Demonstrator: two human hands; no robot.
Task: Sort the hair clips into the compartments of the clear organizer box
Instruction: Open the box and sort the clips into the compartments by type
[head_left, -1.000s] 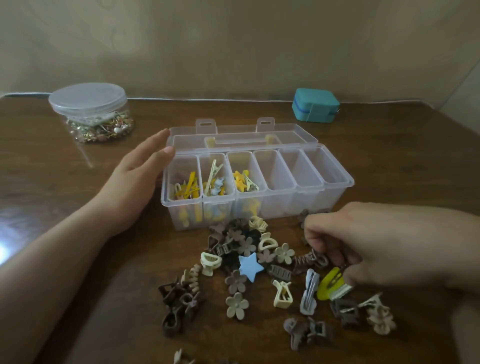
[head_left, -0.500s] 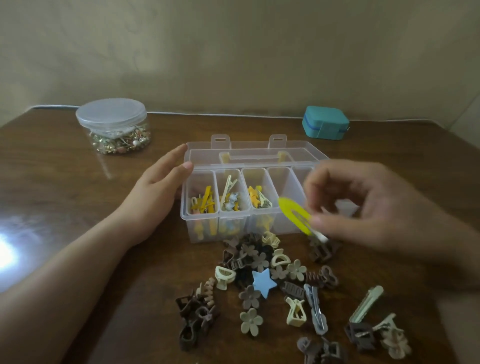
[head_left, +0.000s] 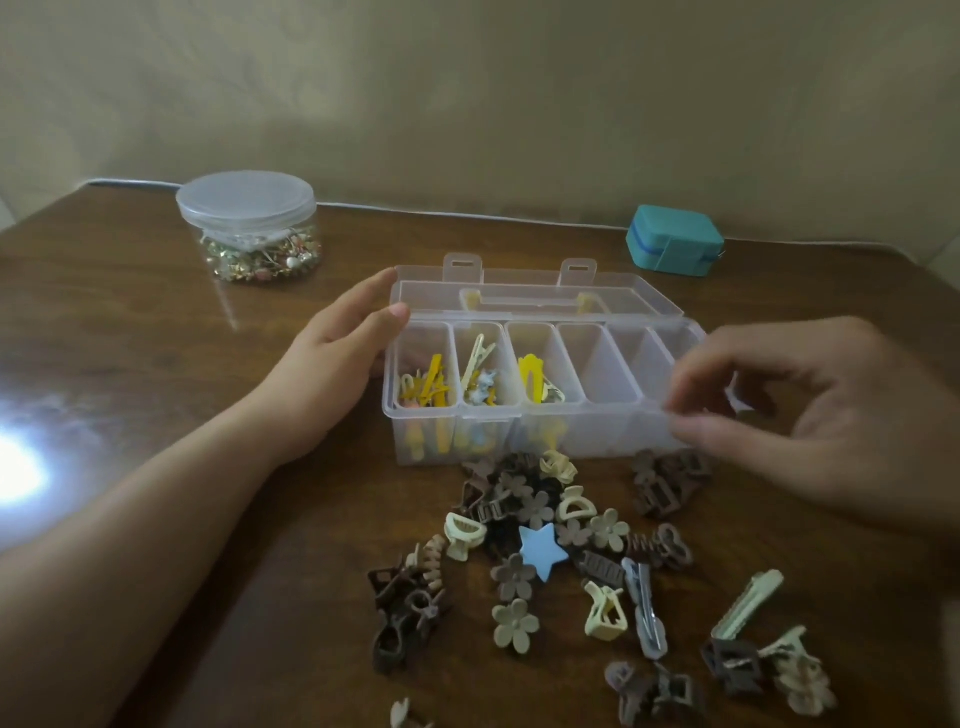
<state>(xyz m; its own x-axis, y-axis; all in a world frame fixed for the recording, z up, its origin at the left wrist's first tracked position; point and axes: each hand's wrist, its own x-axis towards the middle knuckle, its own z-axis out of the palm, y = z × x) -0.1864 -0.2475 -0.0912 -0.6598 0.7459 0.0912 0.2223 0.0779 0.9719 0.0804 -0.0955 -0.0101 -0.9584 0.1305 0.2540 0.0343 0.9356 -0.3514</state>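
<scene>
With our left hand flat against the organizer box and right hand loosely curled, empty, we should next pinch one clip from the pile before it.

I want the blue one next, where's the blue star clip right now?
In the head view, the blue star clip lies in the loose pile on the table, in front of the organizer box, between beige and brown flower clips.

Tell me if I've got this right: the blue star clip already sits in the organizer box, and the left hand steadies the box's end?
Not quite. The head view shows the blue star clip lying on the table among the unsorted clips. The left hand does rest against the organizer box end.
</scene>
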